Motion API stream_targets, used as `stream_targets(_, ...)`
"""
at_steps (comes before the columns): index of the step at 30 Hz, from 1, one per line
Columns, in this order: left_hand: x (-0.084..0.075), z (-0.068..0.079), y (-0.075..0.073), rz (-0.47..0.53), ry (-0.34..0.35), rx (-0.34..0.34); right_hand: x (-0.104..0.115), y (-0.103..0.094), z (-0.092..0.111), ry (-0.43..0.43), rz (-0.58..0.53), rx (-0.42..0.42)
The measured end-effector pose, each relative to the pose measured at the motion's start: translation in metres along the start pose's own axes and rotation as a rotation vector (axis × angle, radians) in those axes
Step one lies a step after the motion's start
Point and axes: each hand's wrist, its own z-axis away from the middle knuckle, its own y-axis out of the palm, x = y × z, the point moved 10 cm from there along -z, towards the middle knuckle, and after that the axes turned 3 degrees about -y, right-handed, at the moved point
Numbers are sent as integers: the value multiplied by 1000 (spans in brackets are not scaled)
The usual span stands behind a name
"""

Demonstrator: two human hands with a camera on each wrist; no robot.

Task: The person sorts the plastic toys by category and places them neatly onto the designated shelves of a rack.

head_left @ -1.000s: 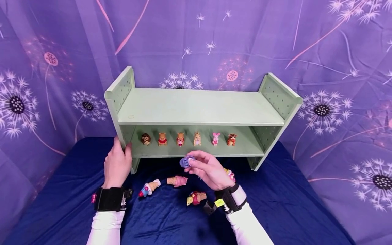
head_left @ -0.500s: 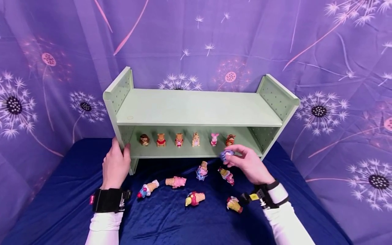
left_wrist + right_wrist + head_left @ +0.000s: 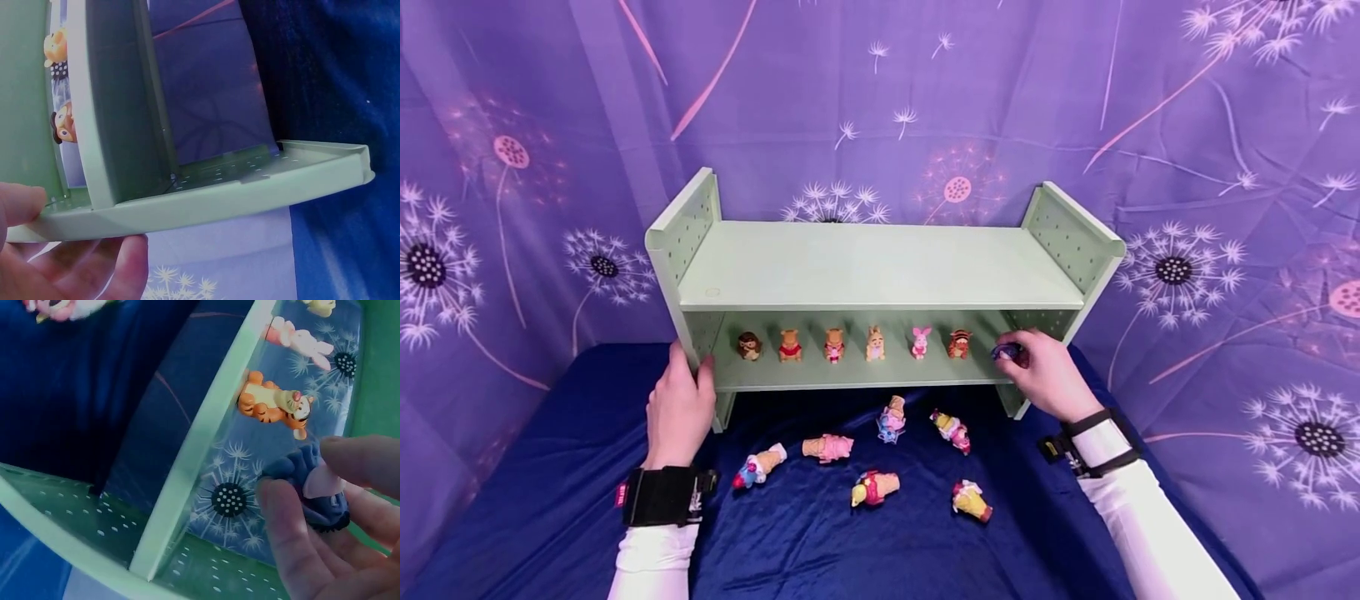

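Note:
My left hand (image 3: 681,417) grips the left side panel of the pale green shelf (image 3: 880,262); in the left wrist view the thumb is on the inner side and the fingers on the outer. Between thumb and fingers, my right hand (image 3: 1051,377) pinches a blue-purple Eeyore figurine (image 3: 294,472) at the right end of the lower tier. Left of it stands an orange Tigger figurine (image 3: 958,344), then a pink Piglet (image 3: 920,342) and a yellow rabbit (image 3: 876,343). Two bear figurines (image 3: 790,345) and a brown owl (image 3: 748,346) continue the row. The fingers partly hide Eeyore.
Several ice-cream-cone figurines lie on the dark blue cloth (image 3: 820,542) before the shelf, among them a red-and-yellow one (image 3: 874,487), a pink one (image 3: 827,447) and a yellow one (image 3: 972,501). A purple dandelion-print curtain (image 3: 850,100) hangs behind.
My right hand has carried the Eeyore figurine rightward from in front of the shelf to the lower tier, right of Tigger. The left hand keeps its hold on the side panel.

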Motion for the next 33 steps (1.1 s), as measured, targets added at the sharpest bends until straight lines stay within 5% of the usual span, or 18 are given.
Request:
stream_targets(15,1,-2,-1,-9,11,-22,-6,24,-24,-37,90,67)
stream_targets(25,1,1,1,-6,13,-26,-16,36,-25,-4,111,151)
stream_targets(33,2,1,1,-9,11,-24,-14,37,-22,-22,95,127)
